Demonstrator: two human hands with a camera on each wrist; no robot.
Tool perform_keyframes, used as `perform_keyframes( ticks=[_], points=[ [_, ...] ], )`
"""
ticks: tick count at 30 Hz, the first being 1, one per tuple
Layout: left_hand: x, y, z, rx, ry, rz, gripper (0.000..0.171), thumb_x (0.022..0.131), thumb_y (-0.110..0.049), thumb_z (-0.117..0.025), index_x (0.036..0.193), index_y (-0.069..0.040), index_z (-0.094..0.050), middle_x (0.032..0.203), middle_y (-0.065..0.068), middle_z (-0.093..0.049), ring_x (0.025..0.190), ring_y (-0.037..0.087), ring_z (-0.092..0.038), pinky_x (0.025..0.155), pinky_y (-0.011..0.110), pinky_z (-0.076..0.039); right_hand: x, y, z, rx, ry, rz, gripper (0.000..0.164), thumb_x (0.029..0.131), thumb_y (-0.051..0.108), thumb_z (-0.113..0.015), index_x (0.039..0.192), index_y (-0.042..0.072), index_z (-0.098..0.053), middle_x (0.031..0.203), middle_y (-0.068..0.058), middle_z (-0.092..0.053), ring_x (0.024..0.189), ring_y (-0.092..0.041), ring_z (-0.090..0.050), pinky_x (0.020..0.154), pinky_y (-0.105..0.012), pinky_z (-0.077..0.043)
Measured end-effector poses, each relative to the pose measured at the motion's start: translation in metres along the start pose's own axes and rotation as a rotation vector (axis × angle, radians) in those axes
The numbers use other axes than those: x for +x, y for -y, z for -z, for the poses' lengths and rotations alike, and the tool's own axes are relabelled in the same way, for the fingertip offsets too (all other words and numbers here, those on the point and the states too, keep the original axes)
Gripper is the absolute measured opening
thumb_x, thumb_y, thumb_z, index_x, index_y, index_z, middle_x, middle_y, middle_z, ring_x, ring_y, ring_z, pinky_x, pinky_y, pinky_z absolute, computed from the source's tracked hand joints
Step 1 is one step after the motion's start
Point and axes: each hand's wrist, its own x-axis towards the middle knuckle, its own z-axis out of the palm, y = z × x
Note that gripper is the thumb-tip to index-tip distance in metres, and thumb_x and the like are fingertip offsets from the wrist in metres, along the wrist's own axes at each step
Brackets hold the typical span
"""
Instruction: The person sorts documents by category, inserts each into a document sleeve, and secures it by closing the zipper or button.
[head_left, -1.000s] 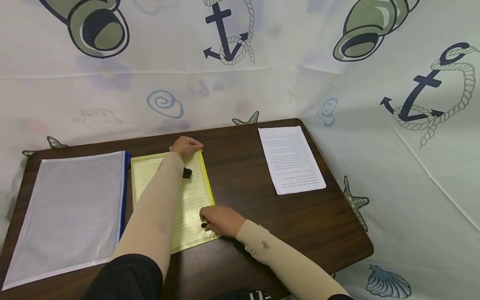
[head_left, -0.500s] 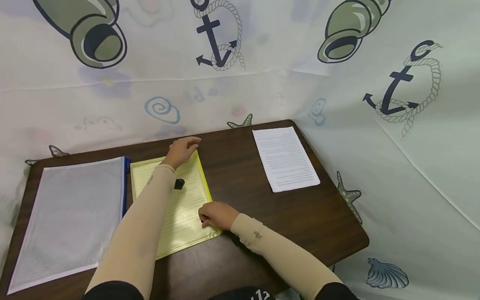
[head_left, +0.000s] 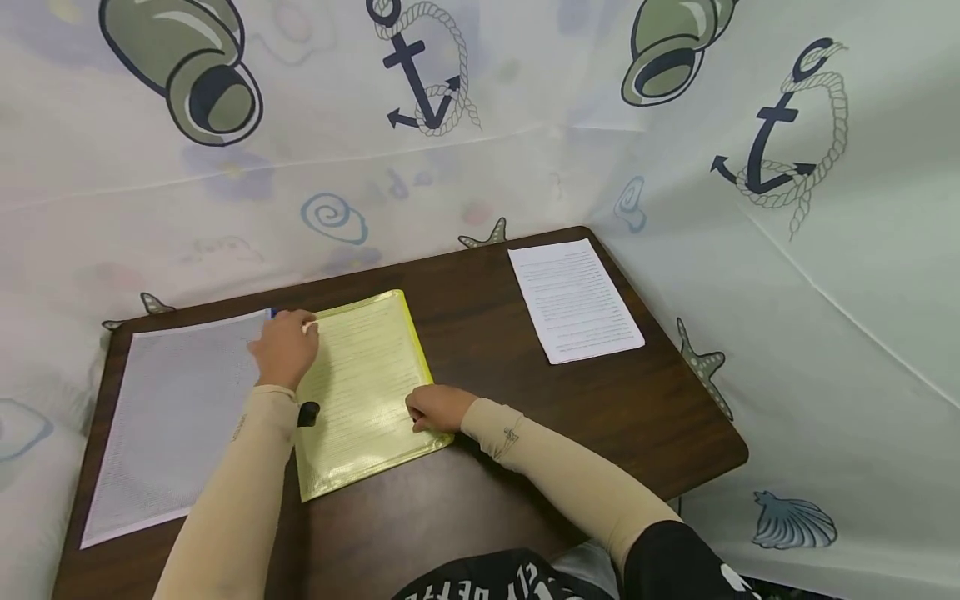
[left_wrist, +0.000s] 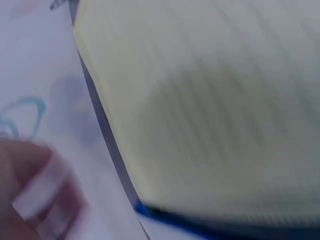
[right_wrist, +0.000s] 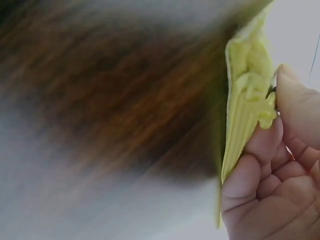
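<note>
A yellow zip pouch (head_left: 360,392) with lined paper showing through it lies on the table, its zip along the right edge. My right hand (head_left: 441,408) is at the lower part of that edge. In the right wrist view, the thumb and fingers pinch the small zip pull (right_wrist: 272,95) at the zip's end. Over the upper left corner of the yellow pouch is my left hand (head_left: 285,348), beside a white mesh pouch (head_left: 180,408) with a blue zip (left_wrist: 170,220). Its fingers (left_wrist: 50,195) are blurred and bent loosely, with nothing seen between them.
A stack of printed sheets (head_left: 576,302) lies at the right rear of the dark wooden table (head_left: 540,442). A curtain (head_left: 525,167) with sea prints hangs behind the table and along its right side.
My left hand has left the yellow pouch's upper right corner and moved left towards the white pouch. My right hand has stayed at the lower right edge. The head view has shifted slightly.
</note>
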Motion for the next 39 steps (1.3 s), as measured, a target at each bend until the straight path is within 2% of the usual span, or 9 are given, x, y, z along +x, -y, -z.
perform_keyframes(
  ticks=[2, 4, 7, 10, 14, 21, 27, 31, 39],
  points=[
    [-0.008, 0.012, 0.005, 0.03, 0.041, 0.171, 0.053, 0.108, -0.029, -0.042, 0.147, 0.007, -0.043, 0.148, 0.041, -0.032, 0.134, 0.065, -0.027, 0.09, 0.092, -0.016, -0.001, -0.004, 0.001, 0.003, 0.004, -0.009, 0.028, 0.097, 0.026, -0.069, 0.08, 0.017, -0.049, 0.079, 0.005, -0.048, 0.067, -0.006, -0.042, 0.063, -0.02, -0.036],
    [-0.015, 0.024, 0.008, 0.04, 0.13, 0.314, 0.07, 0.106, -0.038, -0.04, 0.155, 0.009, -0.024, 0.154, 0.047, -0.007, 0.138, 0.071, -0.005, 0.086, 0.094, -0.012, -0.002, -0.009, 0.002, 0.021, 0.009, -0.005, 0.028, 0.098, 0.024, -0.069, 0.08, 0.016, -0.049, 0.079, 0.004, -0.048, 0.068, -0.007, -0.042, 0.064, -0.02, -0.036],
    [-0.025, 0.037, 0.006, 0.032, 0.282, 0.436, 0.09, 0.104, -0.051, -0.041, 0.158, 0.009, -0.001, 0.154, 0.046, 0.018, 0.136, 0.073, 0.013, 0.084, 0.095, -0.01, -0.004, -0.015, 0.002, 0.06, 0.026, 0.003, 0.028, 0.098, 0.023, -0.068, 0.08, 0.015, -0.048, 0.079, 0.003, -0.047, 0.067, -0.007, -0.041, 0.065, -0.02, -0.036],
    [-0.031, 0.046, 0.0, 0.051, 0.372, 0.409, 0.095, 0.103, -0.052, -0.042, 0.154, 0.015, 0.002, 0.15, 0.05, 0.016, 0.136, 0.073, 0.013, 0.097, 0.09, -0.012, -0.005, -0.019, 0.002, 0.093, 0.037, 0.009, 0.027, 0.098, 0.021, -0.069, 0.081, 0.015, -0.048, 0.078, 0.003, -0.048, 0.066, -0.008, -0.041, 0.065, -0.021, -0.037],
    [-0.034, 0.055, -0.007, 0.091, 0.354, 0.289, 0.078, 0.105, -0.037, -0.047, 0.147, 0.023, -0.02, 0.145, 0.057, -0.008, 0.138, 0.071, 0.0, 0.109, 0.079, -0.008, -0.007, -0.021, 0.003, 0.11, 0.041, 0.014, 0.026, 0.098, 0.019, -0.069, 0.082, 0.014, -0.05, 0.078, 0.003, -0.049, 0.066, -0.008, -0.042, 0.066, -0.022, -0.037],
    [-0.032, 0.06, 0.005, 0.128, 0.395, 0.204, 0.059, 0.105, -0.024, -0.048, 0.141, 0.021, -0.034, 0.14, 0.05, -0.031, 0.133, 0.071, -0.019, 0.104, 0.078, -0.023, -0.008, -0.023, 0.005, 0.108, 0.037, 0.04, 0.023, 0.099, 0.02, -0.069, 0.084, 0.013, -0.052, 0.081, 0.003, -0.05, 0.069, -0.008, -0.042, 0.067, -0.022, -0.037],
    [-0.035, 0.069, 0.024, 0.127, 0.489, 0.158, 0.064, 0.101, -0.014, -0.038, 0.149, 0.022, -0.015, 0.144, 0.051, -0.022, 0.133, 0.073, -0.014, 0.107, 0.079, -0.018, -0.005, -0.018, 0.008, 0.119, 0.044, 0.06, 0.024, 0.098, 0.019, -0.069, 0.083, 0.012, -0.051, 0.078, 0.003, -0.048, 0.066, -0.008, -0.041, 0.067, -0.022, -0.036],
    [-0.04, 0.074, 0.032, 0.126, 0.475, 0.168, 0.07, 0.096, -0.013, -0.041, 0.148, 0.024, -0.011, 0.143, 0.054, -0.018, 0.133, 0.075, -0.007, 0.106, 0.081, -0.014, -0.001, -0.011, 0.01, 0.133, 0.053, 0.078, 0.024, 0.099, 0.019, -0.068, 0.084, 0.011, -0.051, 0.077, 0.003, -0.047, 0.066, -0.008, -0.04, 0.067, -0.021, -0.036],
    [-0.04, 0.077, 0.03, 0.154, 0.474, 0.128, 0.073, 0.098, -0.022, -0.044, 0.147, 0.023, -0.014, 0.139, 0.056, -0.021, 0.129, 0.076, -0.014, 0.104, 0.08, -0.021, -0.006, -0.017, 0.012, 0.149, 0.015, 0.058, 0.016, 0.103, 0.023, -0.061, 0.091, 0.013, -0.06, 0.081, 0.003, -0.056, 0.067, -0.008, -0.045, 0.065, -0.02, -0.037]
  ],
)
